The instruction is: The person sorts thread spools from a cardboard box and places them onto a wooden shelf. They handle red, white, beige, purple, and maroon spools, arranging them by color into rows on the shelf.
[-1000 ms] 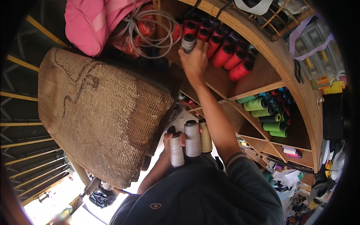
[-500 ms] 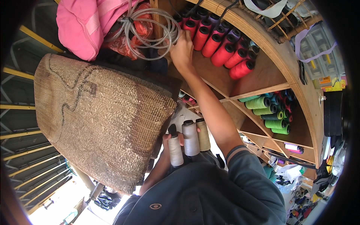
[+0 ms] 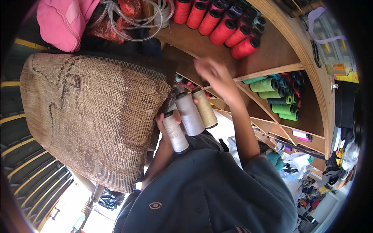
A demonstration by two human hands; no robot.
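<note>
My left hand (image 3: 161,125) is closed around a bunch of thread spools in front of my chest. A white spool (image 3: 175,134) lies nearest that hand, beside a larger light grey spool (image 3: 190,113) and a beige spool (image 3: 205,109) at the right; all three tilt. My right hand (image 3: 216,77) is in front of the wooden shelf (image 3: 270,71), apart from the spools, and motion blurs its fingers. Above it, red spools (image 3: 223,32) lie in rows in a compartment. A pale spool (image 3: 162,18) shows behind coiled clear tubing (image 3: 136,38).
A large brown woven cover (image 3: 97,120) takes up the left side, with a pink cloth bag (image 3: 67,23) beyond it. Green spools (image 3: 264,85) fill a lower compartment. Plastic bags (image 3: 297,167) and scraps pile up at the lower right.
My right hand has drawn back from beside the tubing toward me, and a pale spool now shows there. My left hand has risen slightly with the three spools, which tilt more.
</note>
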